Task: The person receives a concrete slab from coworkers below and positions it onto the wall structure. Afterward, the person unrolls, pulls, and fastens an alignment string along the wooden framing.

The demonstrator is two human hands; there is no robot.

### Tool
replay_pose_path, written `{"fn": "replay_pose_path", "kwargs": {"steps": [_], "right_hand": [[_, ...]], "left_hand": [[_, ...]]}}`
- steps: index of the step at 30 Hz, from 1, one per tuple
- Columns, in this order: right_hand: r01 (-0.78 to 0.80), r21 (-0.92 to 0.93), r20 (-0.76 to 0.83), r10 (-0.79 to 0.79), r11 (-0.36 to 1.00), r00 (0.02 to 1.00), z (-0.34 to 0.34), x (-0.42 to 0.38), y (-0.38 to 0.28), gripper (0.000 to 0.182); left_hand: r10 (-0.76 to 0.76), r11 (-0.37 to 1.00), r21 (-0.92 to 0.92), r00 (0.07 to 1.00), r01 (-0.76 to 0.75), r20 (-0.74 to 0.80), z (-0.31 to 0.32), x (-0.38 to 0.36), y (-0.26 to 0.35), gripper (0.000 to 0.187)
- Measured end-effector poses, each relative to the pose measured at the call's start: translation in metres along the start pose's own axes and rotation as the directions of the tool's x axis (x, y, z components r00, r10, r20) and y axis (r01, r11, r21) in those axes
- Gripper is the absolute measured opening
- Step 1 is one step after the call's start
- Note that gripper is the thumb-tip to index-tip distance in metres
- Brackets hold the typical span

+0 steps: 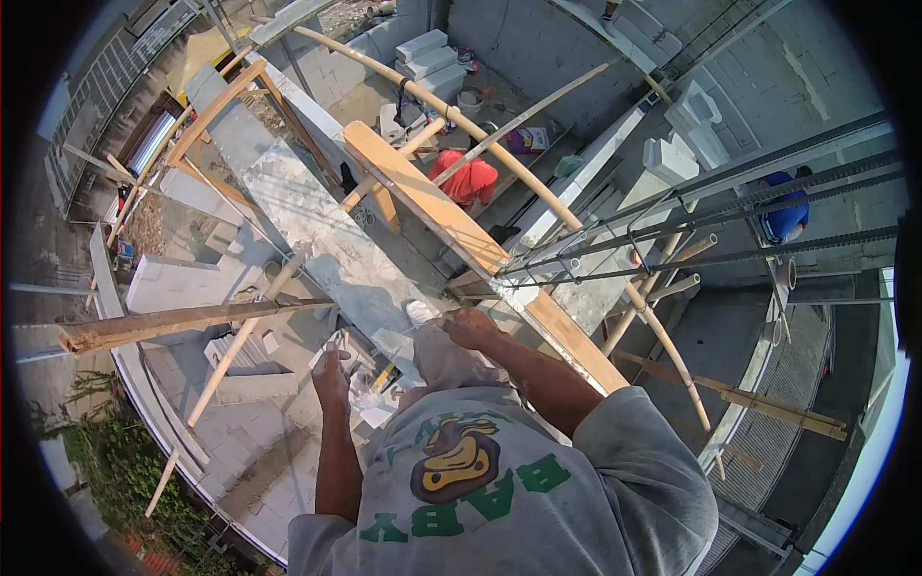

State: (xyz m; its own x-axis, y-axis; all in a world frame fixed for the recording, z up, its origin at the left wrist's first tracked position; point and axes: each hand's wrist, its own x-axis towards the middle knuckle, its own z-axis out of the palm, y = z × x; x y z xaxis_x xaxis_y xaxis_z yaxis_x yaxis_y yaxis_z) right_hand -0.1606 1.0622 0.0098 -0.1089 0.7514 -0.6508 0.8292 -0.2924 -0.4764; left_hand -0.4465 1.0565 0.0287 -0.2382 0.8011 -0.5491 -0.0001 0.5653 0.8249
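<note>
My left hand (332,372) hangs beside a cluttered spot with a yellow-handled tool (383,375) and pale scraps. Its fingers look partly stretched and apart, with nothing clear in them. My right hand (473,329) is curled closed in front of my knee, by the edge of a wooden board (423,197); whatever it may hold is hidden. Below and ahead runs a dusty grey plank (327,230), where the tip of a white shoe (421,312) shows. My grey shirt (451,490) fills the bottom of the view.
Bamboo poles (461,120) and a timber beam (192,322) cross around me. Steel rebars (711,230) stick out at right. Below, one person in red (465,179) crouches, and another in blue (786,209) is at right. White blocks (427,62) lie stacked at the back.
</note>
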Motion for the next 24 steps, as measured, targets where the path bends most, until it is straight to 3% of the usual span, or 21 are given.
{"fn": "replay_pose_path", "kwargs": {"steps": [5,9,10,12,13,14,17,23,24], "right_hand": [[0.082,0.046,0.025,-0.083,0.996,0.996,-0.012,0.027,-0.017,0.035],[0.126,0.062,-0.007,-0.125,0.99,0.992,-0.007,0.062,-0.026,0.037],[0.064,0.028,0.044,-0.065,0.998,0.997,-0.016,0.067,-0.037,0.038],[0.172,0.048,0.018,-0.173,0.984,0.985,-0.01,0.089,-0.038,0.04],[0.15,0.1,0.009,-0.152,0.984,0.988,-0.014,0.091,-0.046,0.04],[0.123,0.151,-0.015,-0.122,0.981,0.992,-0.023,0.095,-0.054,0.04],[0.093,0.039,-0.057,-0.09,0.995,0.994,-0.006,0.128,-0.052,0.04],[0.146,0.116,0.037,-0.151,0.982,0.988,-0.061,0.138,-0.091,0.04],[0.081,0.114,-0.034,-0.077,0.99,0.996,-0.075,0.133,-0.106,0.043]], "left_hand": [[-0.012,0.997,0.076,1.0,0.013,-0.011,0.007,0.016,0.03,0.039],[-0.077,0.997,0.026,0.997,0.077,0.01,0.008,0.044,0.053,0.038],[-0.072,0.996,0.047,0.997,0.072,0.002,0.006,0.052,0.057,0.038],[-0.056,0.994,0.093,0.998,0.059,-0.031,0.009,0.07,0.067,0.038],[-0.043,0.991,0.123,0.998,0.047,-0.038,0.009,0.081,0.074,0.039],[-0.051,0.997,0.05,0.998,0.052,-0.032,0.008,0.093,0.08,0.039],[-0.07,0.995,-0.072,0.998,0.069,-0.005,0.011,0.126,0.105,0.038],[-0.166,0.959,-0.227,0.985,0.17,0.037,0.025,0.179,0.141,0.042],[-0.171,0.951,-0.253,0.984,0.178,0.049,0.025,0.186,0.146,0.043]]}}
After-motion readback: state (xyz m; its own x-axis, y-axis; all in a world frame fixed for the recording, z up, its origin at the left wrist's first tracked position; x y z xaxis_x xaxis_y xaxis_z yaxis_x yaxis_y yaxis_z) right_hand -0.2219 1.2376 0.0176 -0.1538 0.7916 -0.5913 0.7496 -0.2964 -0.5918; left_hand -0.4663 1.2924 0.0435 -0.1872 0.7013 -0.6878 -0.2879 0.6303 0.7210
